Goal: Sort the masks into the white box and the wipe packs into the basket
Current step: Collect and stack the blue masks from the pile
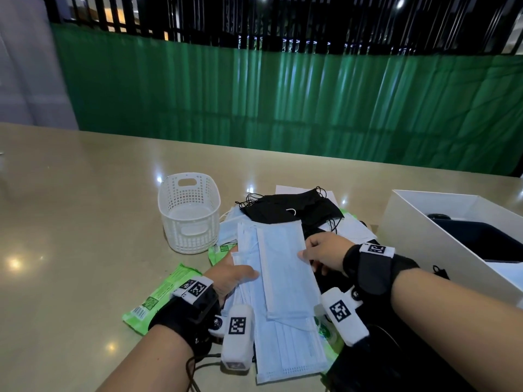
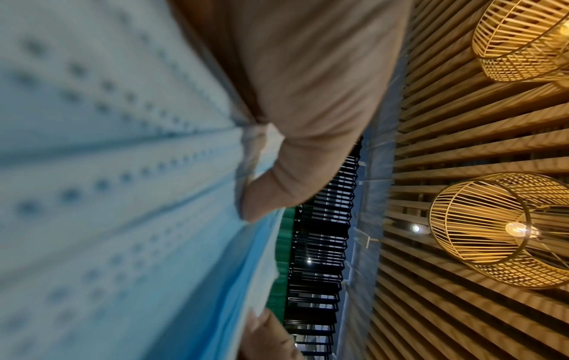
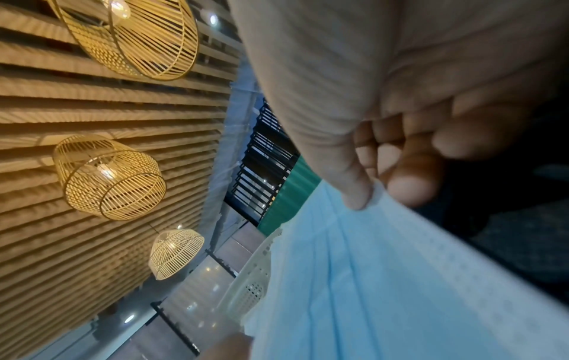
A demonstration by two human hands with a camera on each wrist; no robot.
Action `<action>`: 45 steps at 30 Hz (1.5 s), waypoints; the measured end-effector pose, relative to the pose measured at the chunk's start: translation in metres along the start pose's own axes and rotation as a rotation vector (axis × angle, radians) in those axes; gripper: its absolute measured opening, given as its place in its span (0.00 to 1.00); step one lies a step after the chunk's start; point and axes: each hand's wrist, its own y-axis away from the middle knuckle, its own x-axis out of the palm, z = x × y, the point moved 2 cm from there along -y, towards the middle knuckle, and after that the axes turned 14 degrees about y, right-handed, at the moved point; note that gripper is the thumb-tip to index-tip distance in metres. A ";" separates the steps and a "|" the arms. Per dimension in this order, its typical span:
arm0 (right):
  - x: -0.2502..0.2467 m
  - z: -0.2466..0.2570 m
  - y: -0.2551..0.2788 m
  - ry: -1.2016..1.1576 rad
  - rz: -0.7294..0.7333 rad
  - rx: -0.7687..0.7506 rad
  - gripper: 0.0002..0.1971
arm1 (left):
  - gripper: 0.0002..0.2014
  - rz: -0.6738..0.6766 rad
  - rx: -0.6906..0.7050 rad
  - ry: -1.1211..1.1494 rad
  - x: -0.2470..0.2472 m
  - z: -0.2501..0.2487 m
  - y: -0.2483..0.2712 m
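Beige tabletop. At far left, green wipe pack, partly under the left wrist. Behind it, white basket, upright. Left hand, thumb clamped over a fanned stack of blue masks. Black masks heaped beyond. Right hand, thumb and fingers pinching the stack's right edge. At far right, white box, dark items inside.

From my remote seat I see a glossy beige table backed by a green corrugated panel under black vertical bars, while the wrist views catch woven cage lamps hanging from a wooden slatted ceiling.
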 end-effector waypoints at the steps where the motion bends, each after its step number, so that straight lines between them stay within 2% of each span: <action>1: -0.004 0.000 -0.002 -0.024 -0.064 -0.013 0.16 | 0.33 0.001 0.003 0.003 0.000 0.000 0.000; 4: -0.024 -0.003 -0.005 -0.215 -0.222 -0.037 0.12 | 0.35 -0.002 0.022 0.013 0.000 0.001 -0.001; 6: -0.037 -0.006 -0.004 -0.367 -0.212 -0.054 0.11 | 0.37 -0.004 0.014 0.032 0.000 0.002 -0.002; 8: -0.048 -0.004 0.003 -0.472 -0.120 -0.104 0.11 | 0.32 -0.014 0.010 0.055 0.000 0.003 -0.005; 11: -0.061 0.003 0.020 -0.496 0.074 -0.204 0.08 | 0.23 -0.031 0.002 0.116 0.000 0.003 -0.004; 14: -0.068 0.009 0.039 -0.512 0.220 -0.278 0.12 | 0.22 -0.124 -0.024 0.109 -0.001 0.003 -0.003; 15: -0.067 0.011 0.043 -0.528 0.251 -0.289 0.13 | 0.18 -0.160 -0.023 0.096 -0.002 0.003 -0.003; 17: -0.061 0.015 0.052 -0.565 0.305 -0.299 0.06 | 0.08 -0.219 -0.012 0.060 -0.004 0.004 -0.003; 18: -0.055 0.016 0.055 -0.581 0.336 -0.297 0.03 | 0.07 -0.239 -0.022 0.043 -0.005 0.004 -0.004; 21: -0.033 0.015 0.054 -0.560 0.412 -0.257 0.03 | 0.07 -0.254 -0.016 0.019 -0.001 -0.001 0.000; 22: -0.025 0.013 0.051 -0.537 0.418 -0.227 0.04 | 0.08 -0.247 -0.027 0.021 -0.001 -0.001 0.000; 24: -0.008 0.006 0.042 -0.496 0.395 -0.155 0.09 | 0.20 -0.255 -0.051 0.028 -0.003 0.001 -0.003; 27: 0.012 -0.002 0.032 -0.453 0.343 -0.068 0.14 | 0.16 -0.304 -0.067 0.057 -0.011 0.006 -0.009; 29: 0.020 -0.005 0.027 -0.448 0.312 -0.024 0.16 | 0.26 -0.345 -0.076 0.063 -0.019 0.009 -0.012; 31: 0.024 -0.006 0.024 -0.443 0.290 -0.003 0.15 | 0.41 -0.359 -0.131 0.122 -0.046 0.031 -0.034; 32: 0.025 -0.006 0.023 -0.436 0.283 0.004 0.15 | 0.46 -0.315 -0.153 0.130 -0.050 0.034 -0.037; 34: 0.026 -0.005 0.023 -0.415 0.277 0.008 0.14 | 0.48 -0.236 -0.146 0.091 -0.039 0.027 -0.030; 38: 0.021 -0.001 0.027 -0.365 0.196 -0.005 0.13 | 0.31 -0.020 -0.028 0.023 0.004 0.000 0.003; 41: 0.010 0.001 0.029 -0.189 0.042 -0.037 0.21 | 0.34 0.001 0.081 0.029 0.013 -0.011 0.008; 43: 0.002 0.004 0.030 -0.132 0.008 -0.088 0.28 | 0.32 0.028 0.156 0.022 0.023 -0.026 0.010; 45: -0.006 0.011 0.034 -0.119 0.032 -0.208 0.26 | 0.29 0.065 0.263 0.033 0.040 -0.046 0.012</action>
